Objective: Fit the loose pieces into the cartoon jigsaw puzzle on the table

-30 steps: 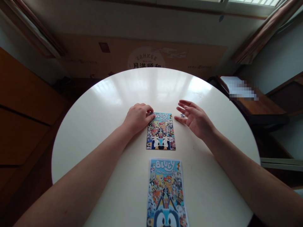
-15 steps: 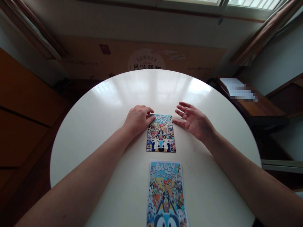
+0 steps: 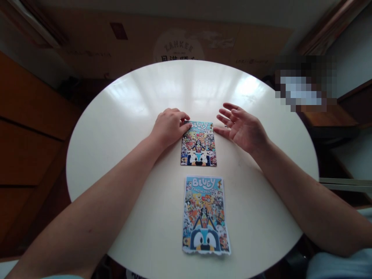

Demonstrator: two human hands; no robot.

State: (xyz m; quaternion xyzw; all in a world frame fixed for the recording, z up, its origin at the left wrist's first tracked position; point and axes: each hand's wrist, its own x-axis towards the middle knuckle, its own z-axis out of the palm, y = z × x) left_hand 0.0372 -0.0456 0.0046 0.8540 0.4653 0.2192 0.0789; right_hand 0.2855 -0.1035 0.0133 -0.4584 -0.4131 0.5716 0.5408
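A small jigsaw puzzle with a colourful cartoon dog picture lies flat on the white round table, piece lines showing across it. My left hand rests at its upper left corner, thumb tip on the puzzle and index finger just past the top edge, the two apart. To the right, my right hand is turned half palm up with its fingers spread and holds nothing. Its lowest finger is close to the puzzle's upper right corner. Nearer me lies a paper print of the same picture, its bottom edge torn.
Beyond the table a large cardboard panel with printed writing leans by the wall. Wooden drawers stand at the left. On the right is a brown wooden surface with a pixelated patch over it.
The view has tipped down, so the table and hands sit higher and the whole paper print shows. Both hands keep nearly the same pose beside the puzzle.
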